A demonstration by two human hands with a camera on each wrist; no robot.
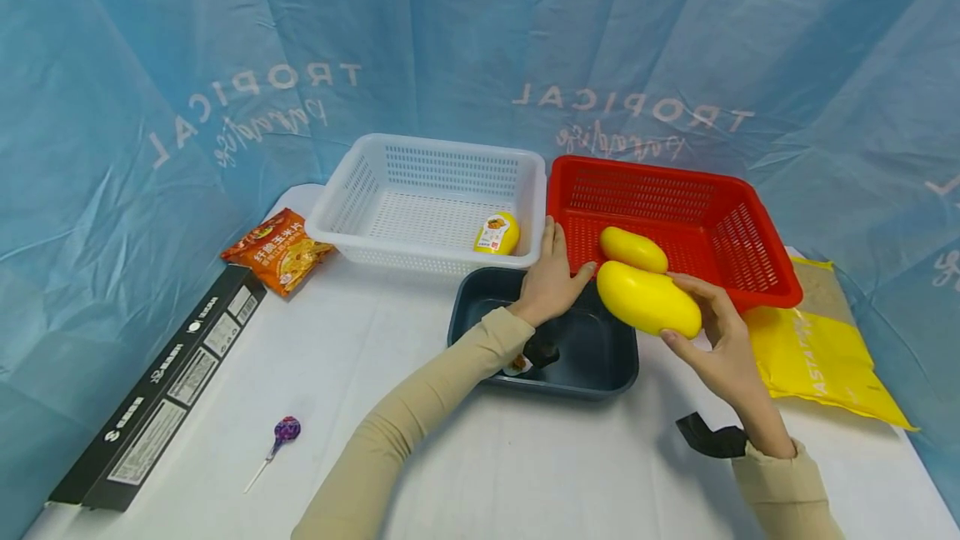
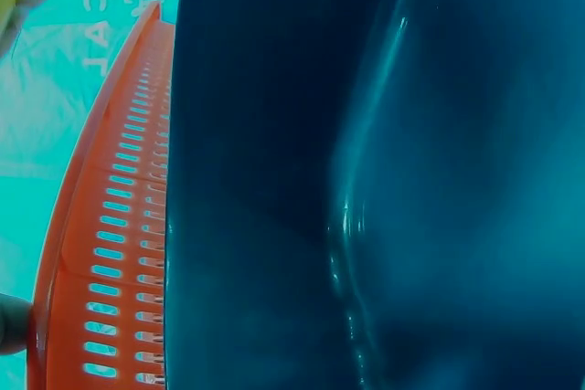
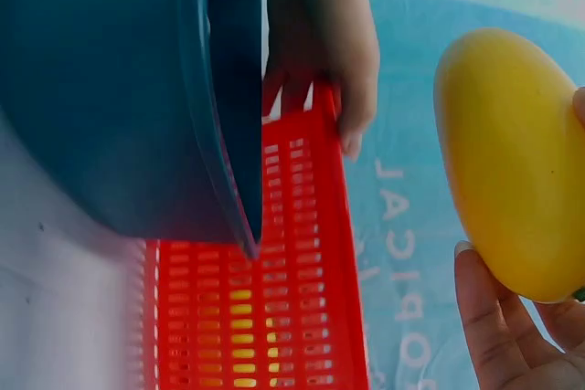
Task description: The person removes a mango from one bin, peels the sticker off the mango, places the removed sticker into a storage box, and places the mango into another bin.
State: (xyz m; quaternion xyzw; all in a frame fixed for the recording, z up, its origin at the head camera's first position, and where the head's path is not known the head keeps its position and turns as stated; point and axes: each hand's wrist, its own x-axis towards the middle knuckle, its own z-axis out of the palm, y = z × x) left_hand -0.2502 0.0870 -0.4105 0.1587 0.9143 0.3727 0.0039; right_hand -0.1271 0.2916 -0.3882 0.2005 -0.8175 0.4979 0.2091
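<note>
My right hand (image 1: 716,340) holds a smooth oval yellow melon (image 1: 648,298) between thumb and fingers, raised in front of the red basket (image 1: 757,227). In the right wrist view the melon (image 3: 512,166) shows against the blue backdrop. A second yellow melon (image 1: 633,249) lies in the red basket. My left hand (image 1: 551,273) rests at that basket's near left corner, its fingers straight and thumb spread along the rim. Under the left wrist stands a dark blue bin (image 1: 615,357); a small labelled item (image 1: 517,365) in it is mostly hidden by the sleeve.
A white basket (image 1: 348,190) holding a labelled yellow fruit (image 1: 498,233) stands left of the red one. An orange snack bag (image 1: 279,250), a long black box (image 1: 161,390) and a purple lollipop (image 1: 286,432) lie leftward. A yellow packet (image 1: 825,348) lies at right.
</note>
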